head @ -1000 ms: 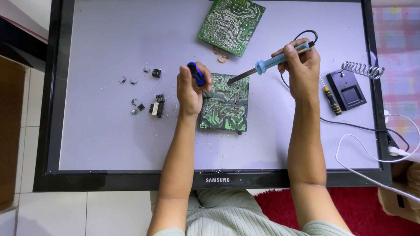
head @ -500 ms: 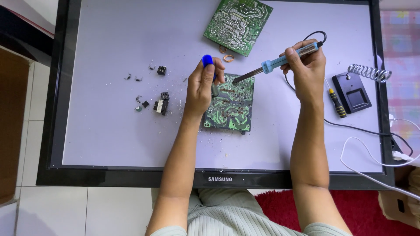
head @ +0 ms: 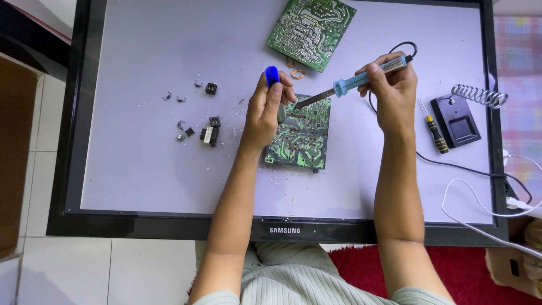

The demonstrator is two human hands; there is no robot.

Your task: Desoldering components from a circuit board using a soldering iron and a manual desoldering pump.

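Head view shows the left hand pinching a blue-topped pump tool and the right hand gripping a blue-handled soldering iron, tip on the green circuit board lying on the flat screen.

left hand closed around a blue-capped desoldering pump, upright over the green circuit board. right hand holds a blue-handled soldering iron, tip on the board's upper edge. second circuit board lies above. loose black components lie left; screwdriver and iron stand right.
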